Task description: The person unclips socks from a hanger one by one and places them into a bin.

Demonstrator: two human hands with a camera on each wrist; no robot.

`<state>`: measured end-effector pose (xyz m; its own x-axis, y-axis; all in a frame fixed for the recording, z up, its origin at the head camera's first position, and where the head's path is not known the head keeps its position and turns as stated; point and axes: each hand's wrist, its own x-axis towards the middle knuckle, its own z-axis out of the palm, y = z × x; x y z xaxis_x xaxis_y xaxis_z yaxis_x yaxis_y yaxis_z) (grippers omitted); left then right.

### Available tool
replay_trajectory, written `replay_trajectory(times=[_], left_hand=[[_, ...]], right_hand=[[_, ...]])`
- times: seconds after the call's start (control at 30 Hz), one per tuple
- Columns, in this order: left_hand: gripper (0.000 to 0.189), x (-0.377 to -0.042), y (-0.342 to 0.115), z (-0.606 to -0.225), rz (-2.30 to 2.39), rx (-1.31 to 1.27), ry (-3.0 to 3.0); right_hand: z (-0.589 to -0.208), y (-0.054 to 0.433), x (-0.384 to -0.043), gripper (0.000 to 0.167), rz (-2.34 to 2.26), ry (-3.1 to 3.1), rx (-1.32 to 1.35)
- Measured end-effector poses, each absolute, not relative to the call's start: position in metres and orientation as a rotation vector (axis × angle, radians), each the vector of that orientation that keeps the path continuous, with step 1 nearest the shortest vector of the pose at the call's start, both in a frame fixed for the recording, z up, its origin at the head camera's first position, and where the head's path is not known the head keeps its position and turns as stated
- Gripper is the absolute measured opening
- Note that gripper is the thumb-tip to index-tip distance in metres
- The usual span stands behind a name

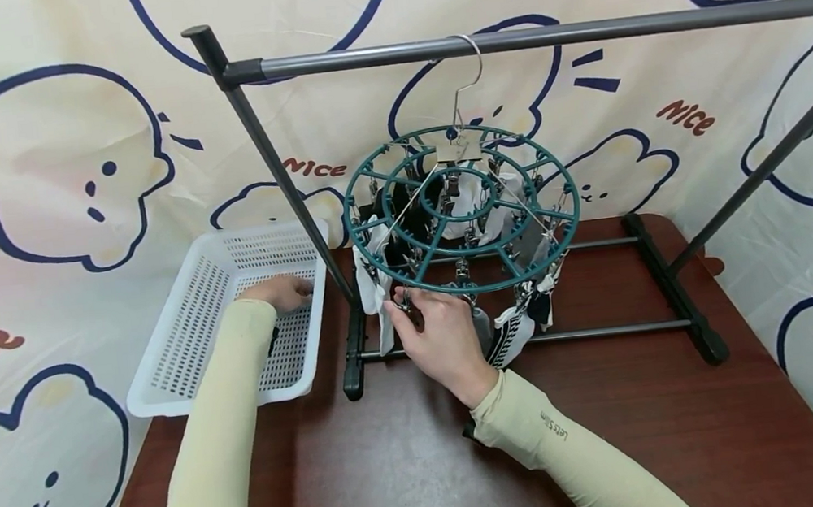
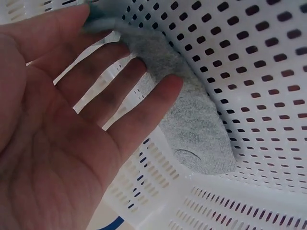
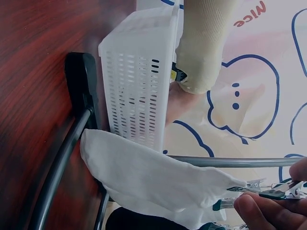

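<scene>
"So, how do the two grips stand?"

"The right hand point(image 1: 444, 340) pinches a metal clip point(image 3: 283, 191) between thumb and fingers. The left hand point(image 1: 280, 293) seems to have thumb and forefinger together on one end of a grey sock point(image 2: 196, 115), the other fingers loosely spread. That end is blurred, so take it as my reading."

"And where does the sock lie?"

"Inside the white basket point(image 1: 185, 324), along its holed wall, its length trailing away from the fingers."

"What would make this go well?"

"I'd pinch close to the sock's edge, leaving a flat strip for a clip to bite, and lift clear of the wall so the cloth doesn't drag. On the right, squeeze the clip squarely; I can't tell whether its mouth is parted."

"Anything around it to mind?"

"A white sock point(image 3: 148, 177) hangs just beside that clip, so avoid nipping its cloth. Farther out, the green rack point(image 1: 462, 219) hangs by one hook point(image 1: 479, 59) from the bar point(image 1: 358, 58); a hard tug could set it swinging."
</scene>
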<state>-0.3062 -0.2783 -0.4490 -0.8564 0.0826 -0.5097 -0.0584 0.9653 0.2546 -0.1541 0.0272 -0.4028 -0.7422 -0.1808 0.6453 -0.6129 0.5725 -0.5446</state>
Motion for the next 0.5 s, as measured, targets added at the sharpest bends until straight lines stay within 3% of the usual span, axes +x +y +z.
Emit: replay_trajectory(times=[0.5], left_hand=[[0.059,-0.3077,-0.2758,-0.4541,0.282,0.156,2.557]], right_hand=[[-0.4018,0.0261,-0.1518,0.023,1.070,-2.300,0.616]])
